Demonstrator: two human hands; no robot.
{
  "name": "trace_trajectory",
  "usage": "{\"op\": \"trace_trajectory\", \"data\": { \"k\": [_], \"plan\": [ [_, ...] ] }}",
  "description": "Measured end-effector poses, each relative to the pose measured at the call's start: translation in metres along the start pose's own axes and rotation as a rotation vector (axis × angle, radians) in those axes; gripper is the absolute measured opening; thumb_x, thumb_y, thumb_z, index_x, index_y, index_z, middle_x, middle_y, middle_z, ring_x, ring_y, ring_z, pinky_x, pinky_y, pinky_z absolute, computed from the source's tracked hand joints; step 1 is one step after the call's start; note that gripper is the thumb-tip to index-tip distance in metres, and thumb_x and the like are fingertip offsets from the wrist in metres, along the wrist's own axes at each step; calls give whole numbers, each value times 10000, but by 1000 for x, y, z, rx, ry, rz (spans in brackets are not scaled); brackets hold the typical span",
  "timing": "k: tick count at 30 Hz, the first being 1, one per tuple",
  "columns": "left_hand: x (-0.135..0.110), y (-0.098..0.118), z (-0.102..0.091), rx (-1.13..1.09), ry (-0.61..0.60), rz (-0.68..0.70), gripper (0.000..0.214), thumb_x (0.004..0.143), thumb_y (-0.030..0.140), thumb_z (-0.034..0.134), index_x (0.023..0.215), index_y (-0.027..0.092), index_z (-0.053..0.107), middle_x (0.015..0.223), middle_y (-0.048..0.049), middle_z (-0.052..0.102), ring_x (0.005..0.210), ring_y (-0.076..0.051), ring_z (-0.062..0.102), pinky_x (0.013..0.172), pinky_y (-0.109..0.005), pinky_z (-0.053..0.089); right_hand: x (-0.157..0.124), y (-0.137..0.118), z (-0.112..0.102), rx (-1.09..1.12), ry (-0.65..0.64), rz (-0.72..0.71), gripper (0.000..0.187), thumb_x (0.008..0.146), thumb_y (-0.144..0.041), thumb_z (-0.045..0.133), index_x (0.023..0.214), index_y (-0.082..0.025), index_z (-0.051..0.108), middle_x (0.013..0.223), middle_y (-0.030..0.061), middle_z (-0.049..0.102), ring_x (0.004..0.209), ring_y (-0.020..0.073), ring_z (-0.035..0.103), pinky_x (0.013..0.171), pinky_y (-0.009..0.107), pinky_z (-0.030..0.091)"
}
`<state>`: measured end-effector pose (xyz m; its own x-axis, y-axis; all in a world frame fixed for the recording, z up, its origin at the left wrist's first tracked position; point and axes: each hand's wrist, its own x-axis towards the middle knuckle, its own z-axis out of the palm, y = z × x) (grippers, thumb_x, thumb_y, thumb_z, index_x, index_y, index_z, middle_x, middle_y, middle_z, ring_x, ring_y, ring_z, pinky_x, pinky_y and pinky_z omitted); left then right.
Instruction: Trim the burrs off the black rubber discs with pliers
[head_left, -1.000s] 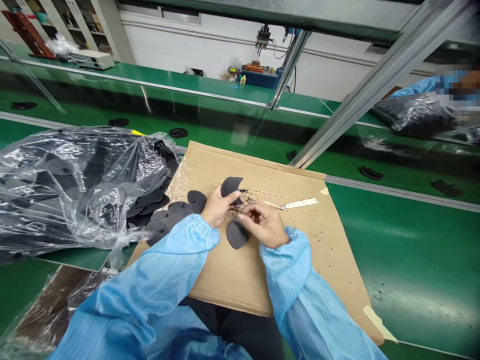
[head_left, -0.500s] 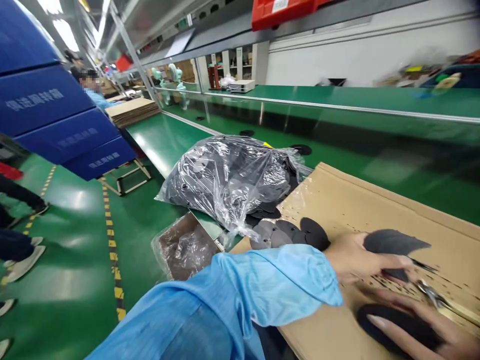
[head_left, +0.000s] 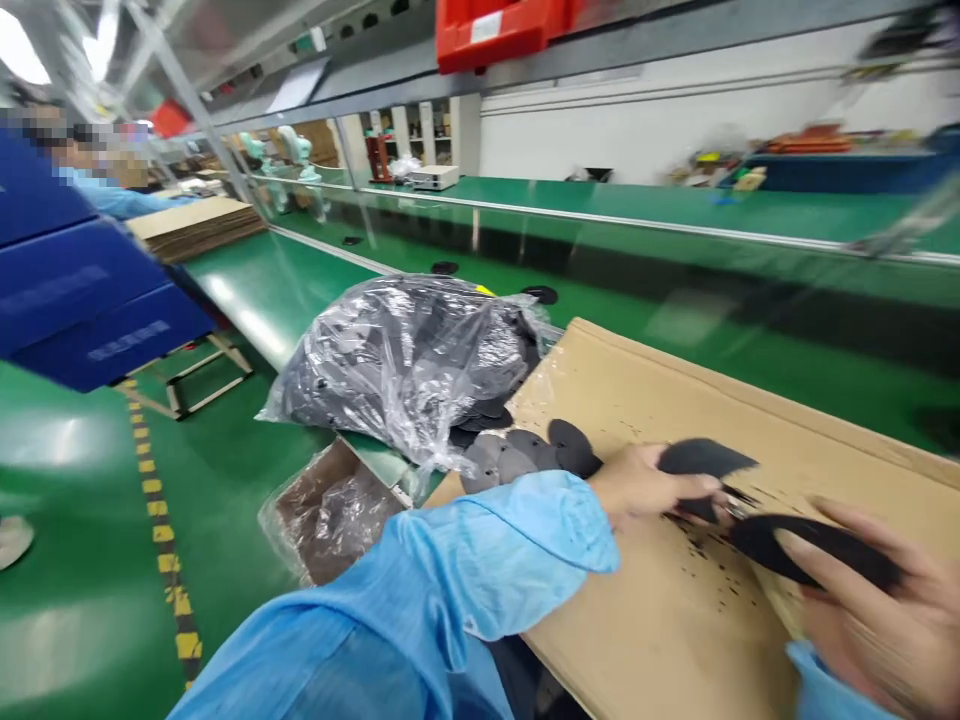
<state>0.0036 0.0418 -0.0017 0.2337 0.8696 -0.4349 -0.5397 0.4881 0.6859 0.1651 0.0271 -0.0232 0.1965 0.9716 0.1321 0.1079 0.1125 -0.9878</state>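
My left hand (head_left: 652, 485), in a blue sleeve, is closed on a dark, thin disc (head_left: 705, 457) above the cardboard. A small dark part and a bit of shiny metal show at its fingertips; motion blur hides what the metal belongs to. My right hand (head_left: 892, 590) grips a black disc (head_left: 817, 548), thumb on top and fingers along the far edge. That disc's left edge is close to the left fingertips; whether they touch I cannot tell. Several loose grey-black discs (head_left: 529, 455) overlap on the cardboard left of my left hand.
A clear plastic bag (head_left: 405, 350) full of dark discs lies behind. Black scraps (head_left: 724, 580) dot the cardboard sheet (head_left: 637, 630). Left of it stands a plastic-lined box (head_left: 330, 510). Blue crates (head_left: 82, 290) and a person in a blue sleeve (head_left: 112, 195) are further left.
My right hand has risen with its black disc, bringing it beside my left fingertips. The whole view has shifted, so things sit further left. Both hands keep their discs.
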Motion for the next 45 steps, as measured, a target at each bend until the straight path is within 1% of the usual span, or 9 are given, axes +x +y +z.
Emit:
{"op": "trace_trajectory", "data": {
  "k": [2,6,13,18,24,28,32,36,45],
  "plan": [
    [-6,1,1,42,-38,19,399,816,80,598,1215,77,592,933,-95,613,680,-110,591,765,-327,514,-1,-12,4,141,139,214,614,366,-409,825,897,-145,668,1051,119,602,870,118,588,793,278,471],
    [-9,-1,0,69,-64,79,359,828,106,594,1182,48,575,856,-88,615,661,-120,593,579,-212,479,-1,-26,11,230,227,181,612,377,-366,807,821,-70,507,766,33,552,674,37,526,639,169,452],
    [-8,-10,-6,16,-169,111,580,656,219,784,1169,73,557,987,-106,631,776,-154,610,669,-268,534,-10,-20,13,95,-10,203,847,554,-493,752,1247,-144,414,926,48,547,620,49,525,526,194,473],
    [-8,-13,-8,96,-190,175,631,630,274,812,1173,70,563,1109,-134,620,886,-179,610,753,-310,541,-15,-13,13,-83,-124,140,648,686,-536,669,1139,-84,565,1014,105,607,828,81,590,780,207,542],
    [-3,-16,-9,205,-102,233,506,691,242,769,1137,70,600,1111,-126,633,972,-191,606,867,-321,507,-16,-13,7,-409,-231,34,627,791,-535,564,1288,-152,554,887,57,615,668,33,504,666,159,471],
    [-7,-14,-9,146,-193,181,537,655,302,808,1095,65,612,1055,-124,641,928,-191,609,846,-331,505,-15,-23,1,-563,-161,11,648,794,-693,449,933,-87,635,698,44,544,589,16,410,556,135,345],
    [-15,-9,-7,109,-276,146,507,640,299,825,1036,48,634,1018,-128,647,861,-151,602,812,-283,492,-12,-32,-6,-659,-363,35,803,801,-784,287,562,-39,467,547,59,423,531,9,323,506,156,235],
    [-17,-5,-3,90,-269,141,468,585,281,851,941,47,658,913,-97,652,808,-137,593,786,-266,476,-11,-28,-10,-574,-488,-4,776,828,-744,310,627,-36,555,590,67,470,569,27,365,530,149,294],
    [-17,-5,-4,72,-272,124,516,557,270,864,955,40,630,927,-95,636,845,-150,591,828,-284,465,-11,-30,-10,-643,-463,-14,783,812,-760,312,700,-38,594,651,71,501,595,31,384,572,163,315]
  ]
}}
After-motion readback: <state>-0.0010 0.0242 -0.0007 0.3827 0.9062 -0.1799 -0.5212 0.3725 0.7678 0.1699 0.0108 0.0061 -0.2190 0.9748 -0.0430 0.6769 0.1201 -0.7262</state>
